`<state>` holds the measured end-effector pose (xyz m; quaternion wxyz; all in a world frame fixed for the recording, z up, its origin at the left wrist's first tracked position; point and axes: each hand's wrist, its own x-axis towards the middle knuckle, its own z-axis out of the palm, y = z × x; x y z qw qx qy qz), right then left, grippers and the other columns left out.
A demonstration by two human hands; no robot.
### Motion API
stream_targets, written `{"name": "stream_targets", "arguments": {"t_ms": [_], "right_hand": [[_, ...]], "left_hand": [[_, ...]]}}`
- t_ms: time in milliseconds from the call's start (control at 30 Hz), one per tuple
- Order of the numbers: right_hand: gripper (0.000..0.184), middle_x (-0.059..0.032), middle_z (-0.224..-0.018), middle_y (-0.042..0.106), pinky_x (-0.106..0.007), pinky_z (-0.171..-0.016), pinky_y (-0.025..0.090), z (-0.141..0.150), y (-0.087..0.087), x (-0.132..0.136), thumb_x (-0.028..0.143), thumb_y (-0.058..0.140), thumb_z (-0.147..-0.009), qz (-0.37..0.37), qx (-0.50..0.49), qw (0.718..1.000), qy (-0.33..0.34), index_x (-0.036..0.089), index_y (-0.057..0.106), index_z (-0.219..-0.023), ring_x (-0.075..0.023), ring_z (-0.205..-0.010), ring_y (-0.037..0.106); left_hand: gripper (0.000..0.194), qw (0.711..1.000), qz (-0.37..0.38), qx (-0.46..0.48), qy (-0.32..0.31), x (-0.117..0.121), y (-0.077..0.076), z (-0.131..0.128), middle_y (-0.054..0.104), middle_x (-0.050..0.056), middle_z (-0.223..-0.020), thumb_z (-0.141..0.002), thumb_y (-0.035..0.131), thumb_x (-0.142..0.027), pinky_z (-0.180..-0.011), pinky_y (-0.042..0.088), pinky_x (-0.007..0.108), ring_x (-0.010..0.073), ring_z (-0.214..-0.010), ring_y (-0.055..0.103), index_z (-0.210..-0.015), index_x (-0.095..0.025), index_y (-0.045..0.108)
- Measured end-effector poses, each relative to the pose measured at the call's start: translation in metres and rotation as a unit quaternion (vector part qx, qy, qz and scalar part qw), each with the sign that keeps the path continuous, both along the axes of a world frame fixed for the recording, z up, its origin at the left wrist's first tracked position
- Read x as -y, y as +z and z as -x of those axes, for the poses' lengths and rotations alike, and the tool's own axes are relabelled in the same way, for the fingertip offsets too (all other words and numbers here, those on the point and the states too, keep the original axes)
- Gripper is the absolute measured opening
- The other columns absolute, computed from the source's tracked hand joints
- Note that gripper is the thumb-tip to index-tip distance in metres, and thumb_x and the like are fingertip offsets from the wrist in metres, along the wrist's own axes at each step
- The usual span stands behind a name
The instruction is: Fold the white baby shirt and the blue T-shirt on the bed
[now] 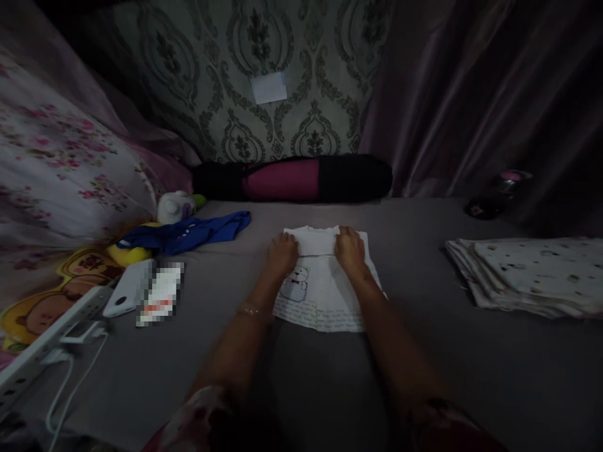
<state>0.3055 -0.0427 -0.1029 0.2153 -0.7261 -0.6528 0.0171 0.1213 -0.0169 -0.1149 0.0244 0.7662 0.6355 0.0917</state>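
A thin white cloth (pixel 336 292) with a printed bear and rows of small lettering lies on the grey surface in front of me. Its far end is turned over into a flat band. My left hand (pixel 283 253) is closed on the left end of that band, fingers curled over it. At the other end my right hand (pixel 350 252) grips the band too, with some fabric showing beyond it. The fingertips of both hands are partly hidden.
To the right lies a stack of folded printed cloths (pixel 541 276). On the left are a blue garment (pixel 202 232), a white plush toy (pixel 174 207), a white power bank (pixel 129 289), and a power strip (pixel 56 333) with cables. A black and pink roll (pixel 282 180) lies along the wall.
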Motion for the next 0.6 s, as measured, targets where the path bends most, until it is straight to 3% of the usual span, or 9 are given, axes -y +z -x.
{"name": "stream_targets", "arguments": {"t_ms": [100,200,400,600], "right_hand": [[0.047,-0.0115,-0.15,0.042,-0.045,-0.114,0.02,0.012,-0.008,0.0,0.023,0.029,-0.099,-0.006,0.035,0.995,0.091,0.013,0.044,-0.142,-0.0254,-0.14,0.032],[0.051,-0.008,-0.155,0.034,-0.051,-0.117,0.008,0.018,-0.015,0.002,0.025,0.027,-0.098,0.013,0.058,0.99,0.128,0.013,0.041,-0.146,-0.0249,-0.145,0.021],[0.054,-0.0034,-0.156,0.032,-0.052,-0.118,0.01,0.017,-0.02,0.001,0.029,0.028,-0.097,0.049,0.078,0.986,0.136,0.018,0.038,-0.149,-0.0222,-0.147,0.019],[0.053,-0.0011,-0.154,0.036,-0.051,-0.117,0.013,0.019,-0.028,-0.003,0.03,0.026,-0.097,0.057,0.077,0.988,0.12,0.021,0.04,-0.148,-0.0211,-0.145,0.022]], "left_hand": [[0.043,0.998,-0.041,0.015,-0.049,0.001,0.01,-0.025,0.044,0.012,-0.149,-0.099,0.03,-0.025,-0.118,0.024,0.046,0.0242,-0.142,0.033,-0.138,-0.015,0.047],[0.046,0.997,-0.036,0.029,-0.069,0.001,0.005,-0.043,0.042,0.011,-0.151,-0.1,0.027,-0.025,-0.119,0.021,0.043,0.0226,-0.143,0.031,-0.141,-0.014,0.043],[0.055,0.999,0.006,0.03,-0.032,0.002,-0.014,-0.046,0.037,0.01,-0.154,-0.102,0.018,-0.04,-0.119,0.02,0.045,0.0258,-0.145,0.028,-0.147,-0.016,0.039],[0.058,0.998,0.05,0.027,-0.025,-0.002,-0.014,-0.042,0.027,0.009,-0.159,-0.101,0.016,-0.045,-0.12,0.016,0.046,0.0259,-0.147,0.022,-0.151,-0.021,0.032]]}}
